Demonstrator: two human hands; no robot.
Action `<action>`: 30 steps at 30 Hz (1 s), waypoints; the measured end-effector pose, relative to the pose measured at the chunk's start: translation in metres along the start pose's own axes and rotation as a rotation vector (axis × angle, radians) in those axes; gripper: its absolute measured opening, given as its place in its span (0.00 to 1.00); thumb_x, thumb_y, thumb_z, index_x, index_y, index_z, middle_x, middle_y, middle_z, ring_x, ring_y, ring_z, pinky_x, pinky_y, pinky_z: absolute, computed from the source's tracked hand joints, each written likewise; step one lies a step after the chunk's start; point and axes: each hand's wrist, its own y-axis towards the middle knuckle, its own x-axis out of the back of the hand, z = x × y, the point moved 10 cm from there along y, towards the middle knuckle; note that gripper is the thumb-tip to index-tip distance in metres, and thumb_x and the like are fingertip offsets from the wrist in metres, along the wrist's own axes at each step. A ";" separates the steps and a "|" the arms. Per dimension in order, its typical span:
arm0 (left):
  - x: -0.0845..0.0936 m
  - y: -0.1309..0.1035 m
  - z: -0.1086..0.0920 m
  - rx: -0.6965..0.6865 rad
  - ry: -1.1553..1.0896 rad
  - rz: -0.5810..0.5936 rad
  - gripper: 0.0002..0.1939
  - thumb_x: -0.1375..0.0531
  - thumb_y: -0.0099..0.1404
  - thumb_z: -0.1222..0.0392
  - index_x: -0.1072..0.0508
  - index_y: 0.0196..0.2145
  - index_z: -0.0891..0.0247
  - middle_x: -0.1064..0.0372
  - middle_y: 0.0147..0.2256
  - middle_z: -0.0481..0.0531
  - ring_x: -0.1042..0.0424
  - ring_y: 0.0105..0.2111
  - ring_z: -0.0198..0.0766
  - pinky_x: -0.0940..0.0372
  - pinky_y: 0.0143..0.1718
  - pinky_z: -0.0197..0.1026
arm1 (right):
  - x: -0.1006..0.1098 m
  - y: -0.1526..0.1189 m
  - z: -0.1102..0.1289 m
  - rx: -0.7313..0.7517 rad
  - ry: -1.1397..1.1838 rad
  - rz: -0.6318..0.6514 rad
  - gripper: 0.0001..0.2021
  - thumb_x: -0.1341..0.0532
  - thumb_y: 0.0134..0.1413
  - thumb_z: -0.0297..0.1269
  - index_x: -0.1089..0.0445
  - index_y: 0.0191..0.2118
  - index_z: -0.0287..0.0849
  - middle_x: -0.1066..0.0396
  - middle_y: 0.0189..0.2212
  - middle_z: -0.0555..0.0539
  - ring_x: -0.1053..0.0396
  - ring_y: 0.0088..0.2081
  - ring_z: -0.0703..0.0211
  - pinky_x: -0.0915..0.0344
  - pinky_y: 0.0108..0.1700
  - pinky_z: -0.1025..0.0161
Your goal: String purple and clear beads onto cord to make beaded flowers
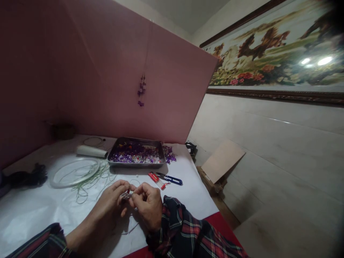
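**Pinching Close, Bead by Bead**

Fingertips of the left hand [111, 197] and right hand [150, 206] press together around a small beaded piece [125, 196] above the desk [189, 200], between its near edge and the bead tray [137, 165]. It looks light, slippery and loosely flexible, likely best gripped by its beads, not any fine thread.

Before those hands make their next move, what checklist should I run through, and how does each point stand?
1. Left hand holding the small beads: ok.
2. Right hand close to them: ok.
3. Anything pinched in the right fingers: cannot tell, too small.
4. Snips lying free on the table: ok.
5. Green thread free of tangles: not ok, loose loops overlap.
6. All purple beads inside the tray: not ok, some lie beside it.
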 end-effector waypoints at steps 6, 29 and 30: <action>-0.004 -0.003 -0.003 -0.002 0.069 0.081 0.09 0.40 0.57 0.56 0.33 0.26 0.63 0.32 0.17 0.48 0.41 0.14 0.30 0.47 0.14 0.32 | 0.004 0.001 -0.001 -0.002 -0.012 -0.039 0.06 0.42 0.43 0.28 0.35 0.20 0.40 0.37 0.12 0.55 0.43 0.16 0.68 0.48 0.21 0.72; 0.002 0.002 0.010 0.124 0.273 0.048 0.16 0.32 0.48 0.51 0.30 0.20 0.67 0.36 0.13 0.47 0.44 0.12 0.26 0.52 0.13 0.29 | 0.013 0.011 0.005 0.258 -0.126 -0.097 0.06 0.41 0.51 0.30 0.30 0.26 0.41 0.33 0.19 0.54 0.35 0.23 0.65 0.44 0.27 0.69; 0.001 0.001 0.011 0.145 0.289 0.053 0.17 0.32 0.48 0.50 0.30 0.20 0.66 0.38 0.12 0.46 0.45 0.11 0.25 0.54 0.13 0.28 | 0.015 0.011 0.009 0.283 -0.134 -0.108 0.05 0.41 0.51 0.29 0.29 0.27 0.41 0.32 0.21 0.54 0.34 0.24 0.65 0.44 0.29 0.69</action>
